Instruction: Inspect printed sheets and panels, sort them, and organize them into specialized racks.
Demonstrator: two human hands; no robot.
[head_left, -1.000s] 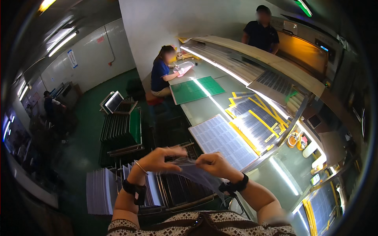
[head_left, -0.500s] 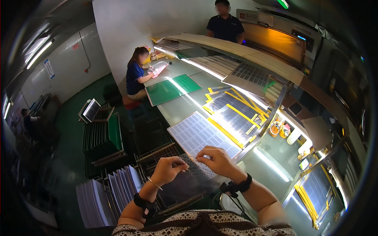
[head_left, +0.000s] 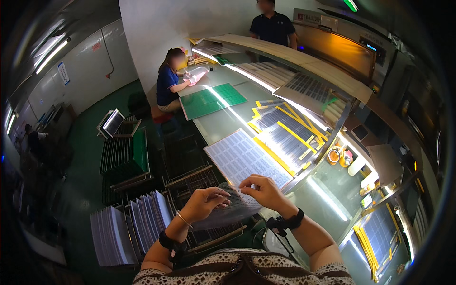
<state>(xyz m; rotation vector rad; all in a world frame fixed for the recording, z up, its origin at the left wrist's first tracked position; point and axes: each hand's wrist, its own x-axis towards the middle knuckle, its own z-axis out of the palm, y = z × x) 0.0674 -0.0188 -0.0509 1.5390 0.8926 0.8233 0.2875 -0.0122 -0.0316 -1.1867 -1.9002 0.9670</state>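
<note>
The left hand has uncurled slightly; the film looks translucent, dotted.

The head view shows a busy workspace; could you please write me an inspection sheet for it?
Surface: glossy worktable, bearing a green panel and a pale grid-patterned sheet.
Job's things: clear film between the hands.
Clutter: dark yellow-edged sheets, overlapping.
Hands: right hand pinches the film; left hand curled beside it, grip unclear.
Cables: dark cable below the right wrist.
Surroundings: seated co-worker, standing co-worker; upright pale sheets at left.
</note>
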